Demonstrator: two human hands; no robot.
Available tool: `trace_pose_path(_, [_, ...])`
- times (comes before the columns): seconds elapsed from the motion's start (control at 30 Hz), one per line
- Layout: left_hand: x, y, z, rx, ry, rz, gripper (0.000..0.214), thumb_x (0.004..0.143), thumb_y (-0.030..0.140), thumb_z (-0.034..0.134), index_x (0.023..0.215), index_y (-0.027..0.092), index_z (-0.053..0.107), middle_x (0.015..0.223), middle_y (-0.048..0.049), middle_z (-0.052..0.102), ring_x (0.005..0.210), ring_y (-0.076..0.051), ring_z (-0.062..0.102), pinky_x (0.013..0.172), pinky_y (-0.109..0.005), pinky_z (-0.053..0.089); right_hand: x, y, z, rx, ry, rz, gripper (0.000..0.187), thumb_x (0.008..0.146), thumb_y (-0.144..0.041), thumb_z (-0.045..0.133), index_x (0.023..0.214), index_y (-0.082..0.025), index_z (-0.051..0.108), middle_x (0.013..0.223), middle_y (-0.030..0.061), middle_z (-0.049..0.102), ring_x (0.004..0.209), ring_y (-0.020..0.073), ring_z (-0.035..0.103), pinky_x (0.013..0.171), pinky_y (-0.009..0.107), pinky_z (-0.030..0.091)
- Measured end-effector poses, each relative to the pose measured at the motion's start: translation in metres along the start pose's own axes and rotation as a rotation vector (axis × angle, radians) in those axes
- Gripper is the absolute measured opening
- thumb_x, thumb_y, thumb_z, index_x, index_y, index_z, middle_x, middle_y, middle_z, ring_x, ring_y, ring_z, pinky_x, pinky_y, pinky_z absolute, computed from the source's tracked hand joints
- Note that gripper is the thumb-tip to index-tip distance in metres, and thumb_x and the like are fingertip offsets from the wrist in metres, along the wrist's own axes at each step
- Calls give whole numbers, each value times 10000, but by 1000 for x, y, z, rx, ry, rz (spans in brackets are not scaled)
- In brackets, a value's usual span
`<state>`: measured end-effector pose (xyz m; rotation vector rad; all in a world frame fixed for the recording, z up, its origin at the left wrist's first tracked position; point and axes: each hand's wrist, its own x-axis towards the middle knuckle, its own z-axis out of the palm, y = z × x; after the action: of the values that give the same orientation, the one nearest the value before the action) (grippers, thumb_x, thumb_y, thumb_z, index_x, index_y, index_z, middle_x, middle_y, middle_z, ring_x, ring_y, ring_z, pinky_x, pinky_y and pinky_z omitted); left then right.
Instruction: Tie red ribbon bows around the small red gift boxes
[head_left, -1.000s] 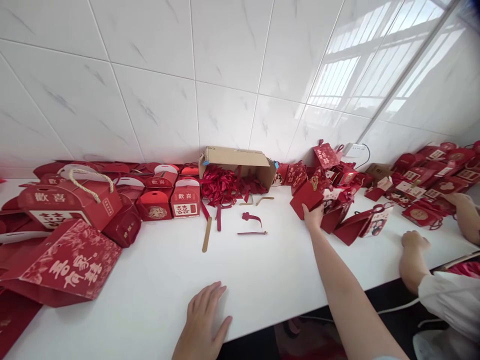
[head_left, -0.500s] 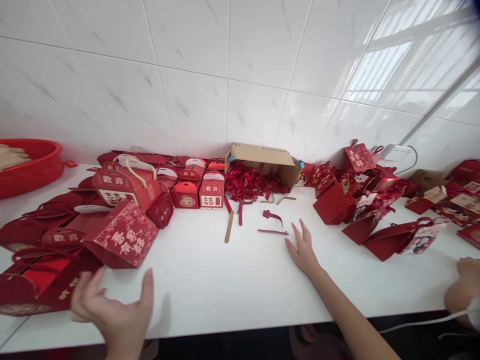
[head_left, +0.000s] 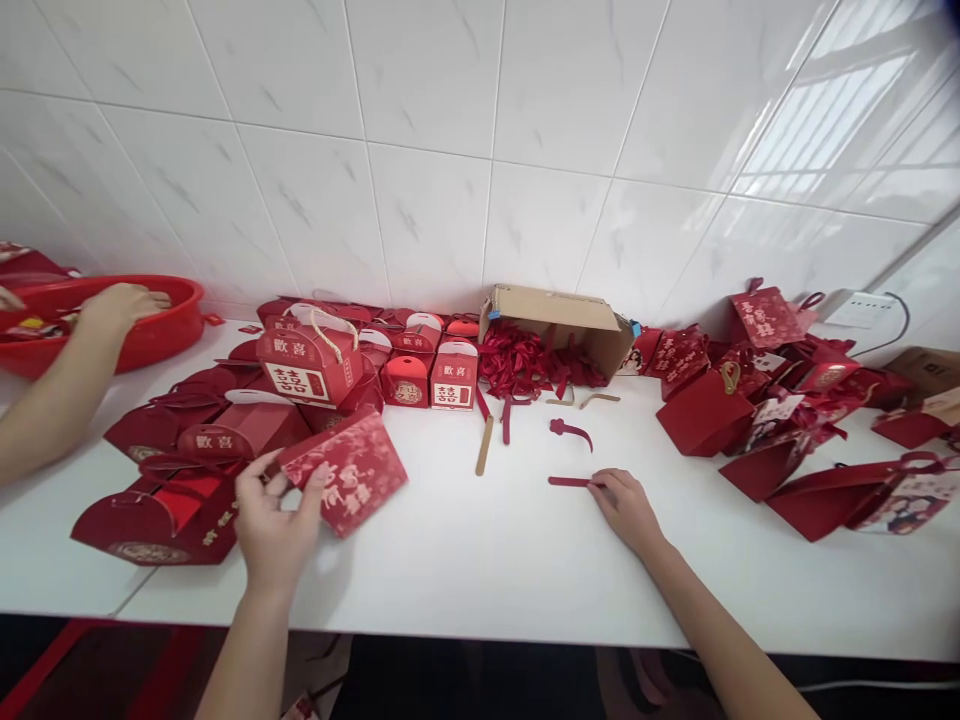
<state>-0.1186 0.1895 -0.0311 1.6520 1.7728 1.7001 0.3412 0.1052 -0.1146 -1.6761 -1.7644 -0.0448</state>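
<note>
My left hand [head_left: 276,522] grips the near edge of a red patterned gift box [head_left: 352,468] with white characters, lying on its side on the white table [head_left: 487,560]. My right hand [head_left: 624,508] rests on the table with curled fingers, its fingertips touching the end of a dark red ribbon strip [head_left: 567,482]. A second curled ribbon piece [head_left: 570,430] lies just behind it.
Red gift boxes [head_left: 307,365] and flat folded ones [head_left: 180,470] crowd the left. A tipped cardboard box [head_left: 559,320] spills red ribbons at the back. More red boxes [head_left: 780,420] fill the right. Another person's hand [head_left: 120,305] reaches into a red basin [head_left: 161,325] at far left.
The view has swung left. My left hand went forward and took hold of the patterned box. My right hand drew back from the boxes on the right and settled onto the ribbon strip.
</note>
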Motion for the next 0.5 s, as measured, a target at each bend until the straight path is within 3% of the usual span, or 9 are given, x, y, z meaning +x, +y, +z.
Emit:
trace_pose_path(0.13, [-46,23,7,-232,-252,-40,729,763,385,679,1378,194,337,985,-86,678,879,-225,683,802,-355,558,2,-2,-1,24,21,35,244,928,-387,474,940,-213,644,963,99,658,913,251,608,817,433,531])
trace_pose_path(0.3, [-72,43,10,-256,-549,64,283,861,334,568,1105,192,550,1014,-83,619,919,-217,641,786,-315,545,0,-3,-3,-14,111,173,378,939,-423,404,1089,-173,644,1072,158,582,1012,304,544,862,511,495])
trace_pose_path(0.4, [-77,48,17,-282,-560,76,208,887,296,531,1064,189,541,932,-61,587,869,-199,624,734,-295,544,-5,-5,-4,-14,124,261,401,898,-477,465,1017,-161,682,1015,165,569,946,322,544,835,563,481])
trace_pose_path(0.5, [-78,50,29,-293,-511,103,199,883,295,534,1051,189,541,958,-61,591,914,-211,621,788,-318,539,-8,-8,-8,63,102,300,367,882,-476,496,940,-174,695,963,137,584,871,277,574,813,507,511])
